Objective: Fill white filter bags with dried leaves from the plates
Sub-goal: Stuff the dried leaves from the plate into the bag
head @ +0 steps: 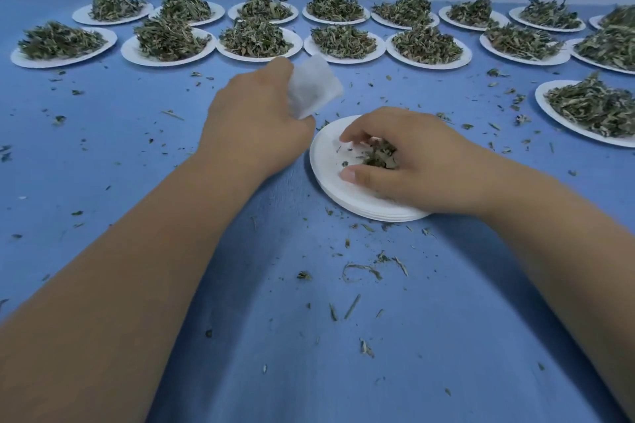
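One filmy filter bag [316, 86] gripped by left hand [254, 124] | right hand [422, 161] pinches dried leaves [379, 154] on round plate [330, 163]

Sixteen heaped plates [81, 15] of dried leaves [113, 5] in sight: eight in the far row, the last cut off by the right edge, seven in the nearer row, one alone at the right. One stack of white plates [326, 161], its number unreadable, bearing one small clump of leaves [378, 154]. One white filter bag [314, 87]; two hands, one left hand [254, 120], one right hand [419, 161]
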